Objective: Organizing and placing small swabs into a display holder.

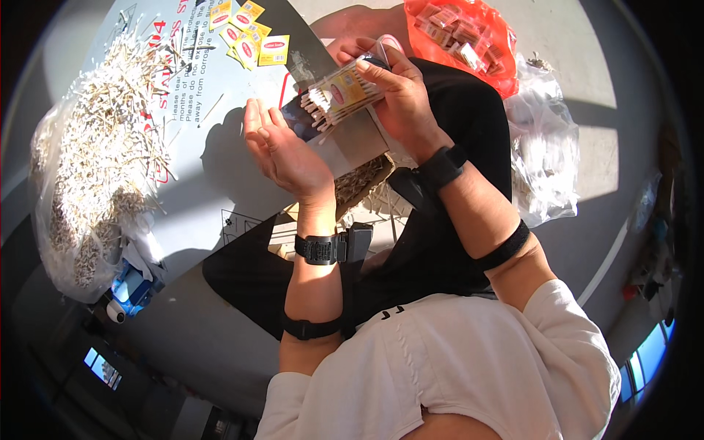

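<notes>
My right hand [402, 94] grips a small clear packet of cotton swabs [339, 97] by its upper right end, with the thumb on top. A yellow card with a red oval lies inside the packet, and the swab tips point down to the left. Just left of it, my left hand [290, 158] is held with its fingers stretched out, palm turned up, and nothing in it. Under the hands is an open carton [363, 183] with loose swabs, partly hidden by my wrists.
A large clear bag heaped with loose cotton swabs [103, 161] rests along the left of the grey table [194, 176]. Yellow cards [273, 50] lie at the far edge. Beyond my right arm are a red bag of filled packets [506, 48] and a clear plastic bag [544, 154].
</notes>
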Tool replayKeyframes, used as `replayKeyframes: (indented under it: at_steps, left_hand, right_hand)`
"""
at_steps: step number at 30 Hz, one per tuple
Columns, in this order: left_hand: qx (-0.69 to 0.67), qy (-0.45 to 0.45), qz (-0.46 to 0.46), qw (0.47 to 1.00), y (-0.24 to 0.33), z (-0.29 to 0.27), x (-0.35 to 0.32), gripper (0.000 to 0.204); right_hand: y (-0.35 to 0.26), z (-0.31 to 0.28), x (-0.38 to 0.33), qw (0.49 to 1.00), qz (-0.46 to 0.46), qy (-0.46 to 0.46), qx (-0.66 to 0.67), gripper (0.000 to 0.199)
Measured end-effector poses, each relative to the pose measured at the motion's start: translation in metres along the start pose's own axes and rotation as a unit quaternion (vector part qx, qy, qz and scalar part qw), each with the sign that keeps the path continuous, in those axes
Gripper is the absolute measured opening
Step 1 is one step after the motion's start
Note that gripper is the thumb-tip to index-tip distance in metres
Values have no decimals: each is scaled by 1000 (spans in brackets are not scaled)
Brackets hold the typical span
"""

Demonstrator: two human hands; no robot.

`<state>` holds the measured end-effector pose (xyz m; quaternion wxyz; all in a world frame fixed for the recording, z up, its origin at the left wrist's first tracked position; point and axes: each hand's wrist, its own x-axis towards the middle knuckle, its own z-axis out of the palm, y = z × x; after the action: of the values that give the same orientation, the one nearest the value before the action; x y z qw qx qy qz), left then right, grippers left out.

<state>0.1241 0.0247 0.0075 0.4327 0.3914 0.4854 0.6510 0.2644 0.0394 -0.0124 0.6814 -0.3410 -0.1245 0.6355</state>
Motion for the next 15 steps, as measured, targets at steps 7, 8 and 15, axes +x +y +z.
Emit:
replayKeyframes:
  at_steps: [7,8,15]
  left_hand:
    - [23,-34,-31,999,-1,29,-15,66]
    - [23,-35,-31,999,-1,27,-14,66]
    - [-19,-12,-14,1000,-3,23,-8,73]
  right_hand:
    - [6,2,0,999,8,1,38,41]
    - [6,1,-1,999,7,2,37,41]
    - [4,5,-8,992,28,21,118,40]
